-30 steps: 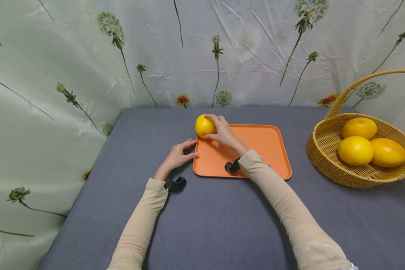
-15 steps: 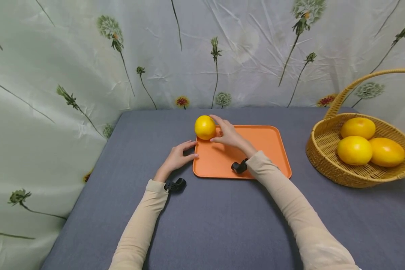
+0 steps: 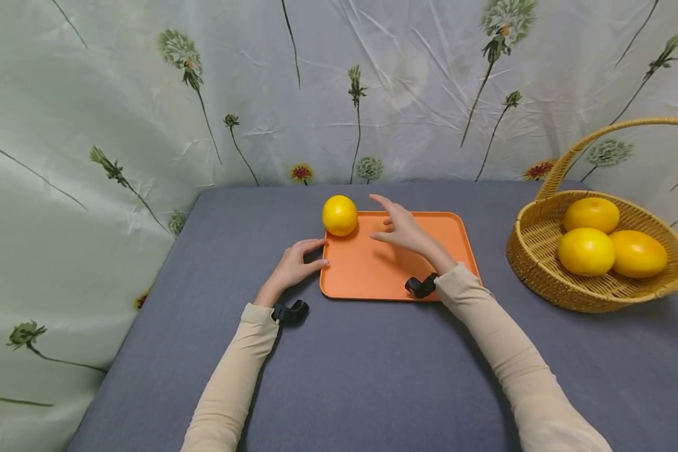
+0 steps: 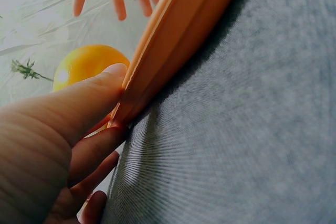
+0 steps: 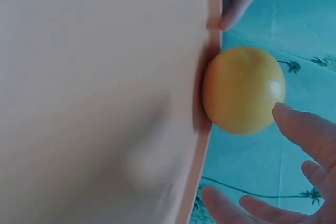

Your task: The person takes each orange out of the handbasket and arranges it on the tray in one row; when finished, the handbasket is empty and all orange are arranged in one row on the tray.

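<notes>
A round yellow-orange fruit (image 3: 339, 216) sits at the back left corner of the orange tray (image 3: 350, 276). My right hand (image 3: 409, 232) hovers over the tray, to the right of the fruit, fingers spread and nothing in them. The right wrist view shows a gap between its fingers and the fruit (image 5: 244, 89). At the tray's left edge, my left hand (image 3: 294, 263) holds the rim, thumb and index finger apart along it. In the left wrist view, the left thumb (image 4: 97, 90) lies over the rim and the index finger is at its outer side.
A wicker basket (image 3: 533, 285) with a tall handle stands on the right and holds 3 yellow-orange fruits (image 3: 586, 251). Grey cloth (image 3: 373, 364) covers the table. A flower-printed curtain (image 3: 271, 94) hangs along the back and left.
My right hand has let go of the fruit at the tray's corner and drawn away to the right, its fingers spreading. The left hand stays at the tray's left edge.
</notes>
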{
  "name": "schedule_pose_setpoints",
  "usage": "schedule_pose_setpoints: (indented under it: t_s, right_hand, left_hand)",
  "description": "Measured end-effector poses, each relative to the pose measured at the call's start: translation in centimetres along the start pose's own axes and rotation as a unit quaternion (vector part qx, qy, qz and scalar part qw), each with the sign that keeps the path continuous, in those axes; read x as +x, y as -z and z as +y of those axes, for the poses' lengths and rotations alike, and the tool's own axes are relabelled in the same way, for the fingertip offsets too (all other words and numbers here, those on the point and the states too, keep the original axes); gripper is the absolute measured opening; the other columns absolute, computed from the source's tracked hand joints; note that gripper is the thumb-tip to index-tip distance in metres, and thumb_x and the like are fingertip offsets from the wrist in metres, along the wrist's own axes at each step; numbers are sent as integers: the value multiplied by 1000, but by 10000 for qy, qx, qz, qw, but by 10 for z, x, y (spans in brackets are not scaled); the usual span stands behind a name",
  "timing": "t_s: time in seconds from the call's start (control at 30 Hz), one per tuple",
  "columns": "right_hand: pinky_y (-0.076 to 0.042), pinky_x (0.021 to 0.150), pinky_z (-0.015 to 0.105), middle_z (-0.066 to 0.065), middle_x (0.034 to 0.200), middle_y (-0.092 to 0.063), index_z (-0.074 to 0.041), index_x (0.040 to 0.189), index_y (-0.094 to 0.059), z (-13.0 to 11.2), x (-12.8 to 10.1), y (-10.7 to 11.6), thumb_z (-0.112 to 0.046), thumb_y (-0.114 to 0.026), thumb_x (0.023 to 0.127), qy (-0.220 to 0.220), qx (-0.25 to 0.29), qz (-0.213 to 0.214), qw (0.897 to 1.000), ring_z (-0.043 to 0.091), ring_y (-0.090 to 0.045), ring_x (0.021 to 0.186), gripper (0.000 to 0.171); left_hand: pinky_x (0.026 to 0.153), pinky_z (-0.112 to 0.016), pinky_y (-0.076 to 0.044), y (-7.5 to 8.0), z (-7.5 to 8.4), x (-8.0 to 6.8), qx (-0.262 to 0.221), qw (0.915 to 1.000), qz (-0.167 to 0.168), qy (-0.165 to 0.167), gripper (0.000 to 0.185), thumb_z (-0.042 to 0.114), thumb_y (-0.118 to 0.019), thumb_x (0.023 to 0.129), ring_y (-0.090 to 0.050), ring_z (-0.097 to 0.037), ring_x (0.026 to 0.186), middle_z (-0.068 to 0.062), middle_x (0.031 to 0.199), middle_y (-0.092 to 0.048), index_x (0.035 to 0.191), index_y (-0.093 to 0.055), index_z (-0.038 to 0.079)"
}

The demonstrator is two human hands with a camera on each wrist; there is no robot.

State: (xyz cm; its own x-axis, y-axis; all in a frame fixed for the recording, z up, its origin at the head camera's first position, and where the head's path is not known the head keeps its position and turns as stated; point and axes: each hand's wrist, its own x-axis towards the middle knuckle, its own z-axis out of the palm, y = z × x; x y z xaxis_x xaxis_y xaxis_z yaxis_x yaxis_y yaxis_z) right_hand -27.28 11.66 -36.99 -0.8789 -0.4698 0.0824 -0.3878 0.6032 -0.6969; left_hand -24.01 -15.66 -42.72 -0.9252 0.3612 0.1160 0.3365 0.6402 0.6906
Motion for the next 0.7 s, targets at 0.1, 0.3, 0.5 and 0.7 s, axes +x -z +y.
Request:
schedule_pose_setpoints:
  t_s: [0.1, 0.3, 0.5, 0.7]
  right_hand:
    - [-50, 91, 50, 24, 146, -31, -18, 150, -19, 2, -8, 6, -14, -68, 85, -23, 125, 58, 9999, 44, -51, 118, 81]
    - [-50, 92, 50, 25, 145, -32, -20, 150, -19, 6, -23, 17, -13, -67, 85, -118, 132, 220, 9996, 44, -51, 118, 81]
    - [-47, 95, 51, 25, 145, -33, -15, 150, -21, 5, -41, 30, -7, -67, 85, 22, 47, 479, 9988, 46, -51, 118, 80]
    - [-46, 96, 52, 25, 144, -34, -16, 150, -22, 6, -58, 43, -6, -67, 85, -18, -122, 690, 9975, 45, -52, 118, 80]
  left_hand:
    - [110, -48, -34, 0, 0, 0, -24, 10000, 15, 2, 57, 26, -70, 84, -45, -32, 130, -13, 136, -54, 135, -52, 9]
    - [109, -48, -34, -1, -1, 0, -7, 10000, 33, 10, 56, 25, -70, 84, -46, -32, 129, -13, 135, -55, 134, -52, 9]
    - [109, -48, -34, -1, -2, 0, -14, 10000, 28, 39, 56, 26, -70, 84, -46, -31, 128, -13, 136, -55, 135, -52, 10]
    - [108, -49, -35, -1, 0, 0, -27, 9999, -14, 109, 57, 27, -70, 84, -45, -31, 127, -13, 136, -55, 136, -51, 11]
